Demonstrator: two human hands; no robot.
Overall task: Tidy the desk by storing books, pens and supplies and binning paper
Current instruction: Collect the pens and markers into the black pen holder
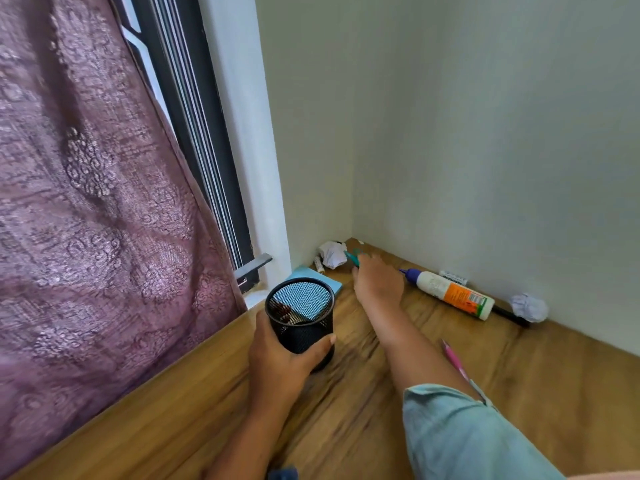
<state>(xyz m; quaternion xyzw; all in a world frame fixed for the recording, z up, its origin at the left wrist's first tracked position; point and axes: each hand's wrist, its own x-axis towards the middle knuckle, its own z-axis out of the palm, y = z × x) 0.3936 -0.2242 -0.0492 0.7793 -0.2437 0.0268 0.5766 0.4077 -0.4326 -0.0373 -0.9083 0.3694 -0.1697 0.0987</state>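
Observation:
My left hand (280, 355) grips a black mesh pen cup (300, 315) held just above the wooden desk (194, 420). My right hand (377, 282) reaches toward the far corner, its fingers closed around a teal pen (351, 257). A crumpled white paper ball (331, 253) lies in the corner right beside that pen. A glue bottle (450, 293) with a blue tip lies on its side by the wall. A second crumpled paper ball (530, 308) sits further right, over a black pen (509, 315). A pink pen (453, 358) lies beside my right forearm.
A blue sticky-note pad (334, 284) lies behind the cup, with a small white tube (318, 265) near it. A white eraser-like item (453, 277) rests against the wall behind the glue. A purple curtain (86, 202) hangs at the left, beside the window frame.

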